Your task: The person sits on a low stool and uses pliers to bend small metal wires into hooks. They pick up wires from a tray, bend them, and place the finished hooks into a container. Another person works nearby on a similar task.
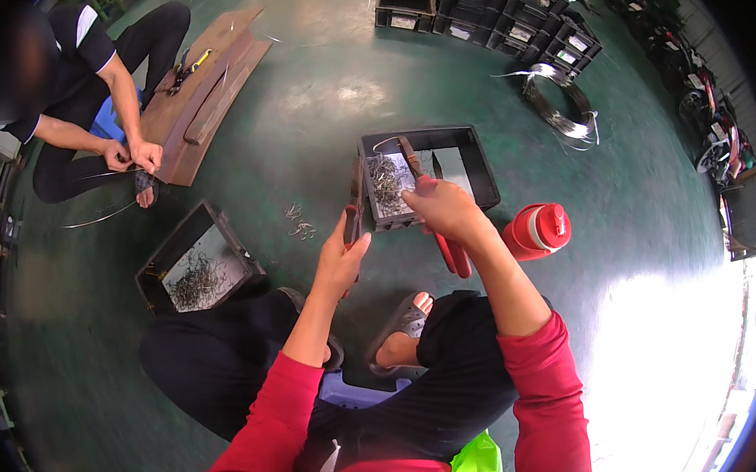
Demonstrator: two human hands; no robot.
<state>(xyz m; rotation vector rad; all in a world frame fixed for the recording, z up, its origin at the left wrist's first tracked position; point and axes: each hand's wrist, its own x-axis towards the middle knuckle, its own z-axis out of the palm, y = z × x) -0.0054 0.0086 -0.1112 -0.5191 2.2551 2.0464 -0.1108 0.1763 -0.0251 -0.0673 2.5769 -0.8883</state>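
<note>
My left hand (341,260) is closed round the handles of one pair of pliers (357,195), whose jaws point up beside the left wall of a black tray (485,176). With my right hand (451,209) I grip a second pair of pliers (409,153) by its red handles, its jaws over the tray. A thin bent wire (386,140) shows by those jaws; whether they pinch it, I cannot tell. Below, in the tray, lies a heap of small bent wire pieces (387,187) on a pale sheet.
Another black tray (236,235) with a wire heap (195,282) stands at left. Loose wire pieces (301,226) lie between the trays. A red bottle (540,230) stands right, a wire coil (556,105) and stacked crates (502,8) beyond. A co-worker's hands (133,155) hold wire by a brown board (198,104).
</note>
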